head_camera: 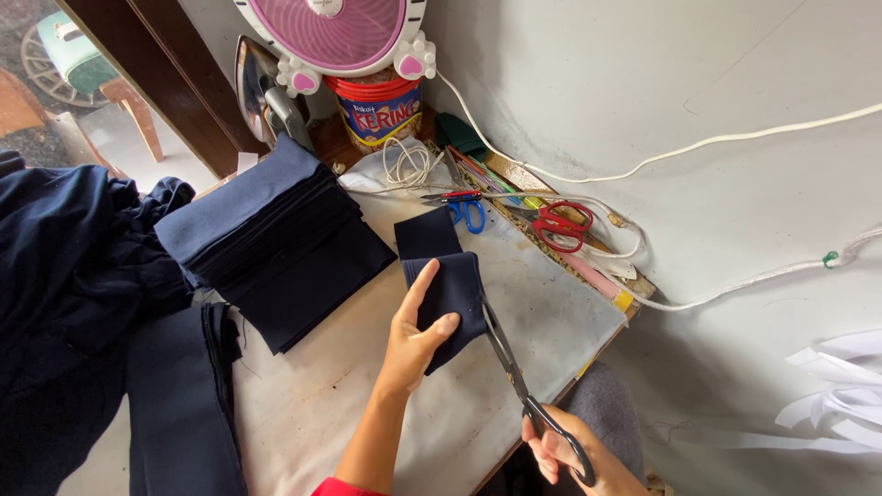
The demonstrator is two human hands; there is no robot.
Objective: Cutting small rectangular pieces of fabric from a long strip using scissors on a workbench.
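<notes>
At the far left of the frame, a heap of dark navy fabric (64, 276) is seen, and just right of it a folded stack of navy cloth pieces (276, 239) is laid on the pale table (367, 404). Behind the stack, at the upper middle, a clothes iron (262, 92), a pink fan (335, 32) and a red-lidded tin (384, 108) are set. At the centre, the left hand (415, 342) is raised from the lower edge, forearm angled upward; a small navy cloth piece (450, 289) is pinched between its thumb and curled fingers and held above the table. At the lower right, the right hand (556, 448) is closed through the handles of black scissors (514, 372), whose blades are pointed up against the cloth's right edge. Further back, blue-handled scissors (469, 211) and red-handled scissors (562, 225) are left lying.
</notes>
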